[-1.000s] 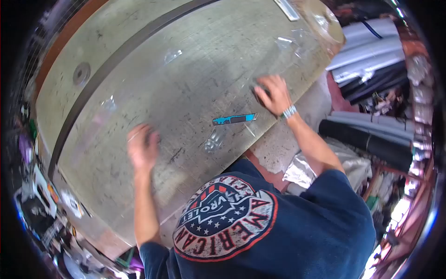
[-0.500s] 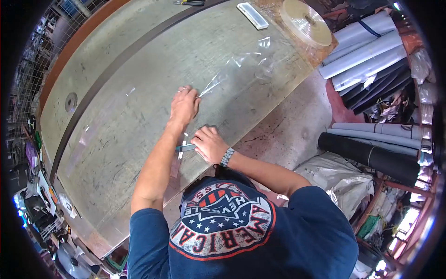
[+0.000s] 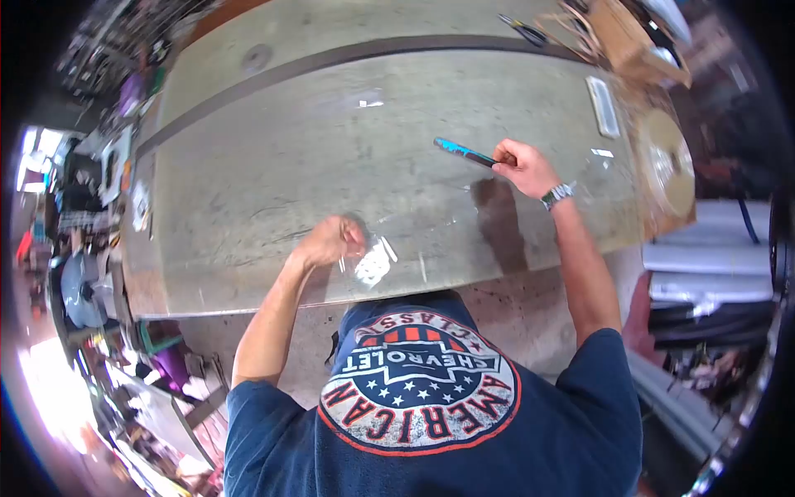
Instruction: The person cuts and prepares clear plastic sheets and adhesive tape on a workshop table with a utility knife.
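Right hand [image 3: 523, 166] is clenched around a blue utility knife [image 3: 462, 151] at one o'clock; left hand [image 3: 330, 240] is fisted on clear plastic film [image 3: 373, 265] at six o'clock, judged light, limp, slippery, best pinched at an edge.

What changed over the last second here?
The right hand took up the blue utility knife, which lay loose on the table, and carried it farther out. The left hand drew back to the near edge. The clear film stays spread.
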A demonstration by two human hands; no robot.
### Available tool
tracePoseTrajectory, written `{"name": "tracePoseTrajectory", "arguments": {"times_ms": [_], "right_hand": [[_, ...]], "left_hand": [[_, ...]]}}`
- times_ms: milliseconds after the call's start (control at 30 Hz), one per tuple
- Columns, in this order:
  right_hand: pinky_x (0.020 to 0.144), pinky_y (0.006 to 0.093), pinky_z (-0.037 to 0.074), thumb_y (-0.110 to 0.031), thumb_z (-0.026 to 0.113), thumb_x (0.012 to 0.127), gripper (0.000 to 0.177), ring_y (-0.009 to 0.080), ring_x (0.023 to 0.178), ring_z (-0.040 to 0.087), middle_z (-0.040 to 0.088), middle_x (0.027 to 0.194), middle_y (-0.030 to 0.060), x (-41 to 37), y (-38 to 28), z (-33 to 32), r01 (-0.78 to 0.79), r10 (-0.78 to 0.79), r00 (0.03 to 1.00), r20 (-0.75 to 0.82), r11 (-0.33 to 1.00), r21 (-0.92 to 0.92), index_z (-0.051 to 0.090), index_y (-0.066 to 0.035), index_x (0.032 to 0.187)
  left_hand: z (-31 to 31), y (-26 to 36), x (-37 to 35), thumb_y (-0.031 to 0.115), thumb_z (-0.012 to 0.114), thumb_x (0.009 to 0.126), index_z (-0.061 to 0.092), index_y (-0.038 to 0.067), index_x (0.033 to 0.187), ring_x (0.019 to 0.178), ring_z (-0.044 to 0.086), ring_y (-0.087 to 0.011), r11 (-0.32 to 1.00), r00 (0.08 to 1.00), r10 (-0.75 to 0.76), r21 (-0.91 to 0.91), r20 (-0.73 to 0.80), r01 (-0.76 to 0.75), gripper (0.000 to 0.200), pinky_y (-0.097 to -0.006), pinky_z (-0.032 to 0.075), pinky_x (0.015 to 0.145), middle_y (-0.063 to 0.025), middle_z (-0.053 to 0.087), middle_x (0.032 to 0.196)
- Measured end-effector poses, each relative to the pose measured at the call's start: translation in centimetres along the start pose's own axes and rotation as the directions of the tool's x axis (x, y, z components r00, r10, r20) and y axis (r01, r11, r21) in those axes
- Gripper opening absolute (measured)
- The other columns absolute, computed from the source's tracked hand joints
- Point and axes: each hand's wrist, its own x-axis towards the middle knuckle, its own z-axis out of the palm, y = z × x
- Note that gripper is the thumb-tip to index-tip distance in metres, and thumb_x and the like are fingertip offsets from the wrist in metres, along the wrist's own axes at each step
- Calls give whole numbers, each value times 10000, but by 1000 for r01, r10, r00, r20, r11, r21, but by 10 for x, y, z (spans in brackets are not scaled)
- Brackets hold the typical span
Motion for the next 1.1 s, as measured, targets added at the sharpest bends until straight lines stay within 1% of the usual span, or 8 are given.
{"name": "tracePoseTrajectory", "arguments": {"times_ms": [233,333,400,567,667,767,867,1100], "right_hand": [[707,324,507,-92,759,901,132,108,760,580,622,804,-29,130,29,95,114,-124,951,285,992,50,629,-83,921],[757,381,527,-95,781,873,173,205,805,636,662,853,54,135,-20,113,53,-9,969,248,983,-175,631,-48,947],[839,451,534,-147,801,860,235,322,946,677,706,998,154,125,-53,136,295,-336,941,34,769,-568,658,-32,1007],[956,460,529,-322,768,928,421,402,1094,665,711,1187,210,69,-142,215,466,-446,884,143,869,-169,685,-25,1215],[920,362,540,-305,770,972,396,211,1082,671,735,1167,112,48,-208,356,388,-528,762,374,836,388,677,-19,1229],[891,315,541,-246,764,986,351,133,1023,658,739,1093,55,39,-274,418,10,-245,710,660,941,338,667,-13,1230],[819,285,551,-199,742,992,281,108,908,678,739,987,41,49,-317,436,-102,-122,623,772,967,234,681,-7,1189],[700,261,547,-90,669,1005,118,98,747,666,720,882,23,52,-332,462,-272,108,660,744,957,102,699,3,1071]], "left_hand": [[-16,-57,-142,55,835,869,737,1,914,773,688,-131,893,998,21,-447,-54,-43,120,-299,558,706,-30,721,802],[-43,-92,-201,72,853,860,738,4,898,721,676,-121,840,995,-22,-541,-93,-32,139,-282,555,660,-21,687,768],[-65,-119,-230,80,858,856,738,6,890,701,663,-110,842,991,-42,-538,-130,-35,145,-275,547,640,-10,670,753],[-95,-123,-237,99,872,846,743,13,883,667,630,-90,892,987,-80,-451,-141,8,160,-279,527,603,25,626,699],[-155,-186,-267,117,862,845,754,17,901,653,619,-86,932,993,-12,-361,-120,-33,157,-282,510,586,16,644,694],[-205,-217,-283,153,845,841,763,14,931,659,642,-97,991,989,52,-115,-138,-68,184,-294,515,599,-14,687,713],[-241,-272,-292,188,832,836,773,15,948,695,682,-122,969,997,3,-247,-79,-23,214,-306,536,634,-45,737,771],[-289,-385,-339,206,841,837,779,11,928,767,716,-154,985,972,26,-161,-235,-65,224,-322,557,679,-74,765,826]]}}
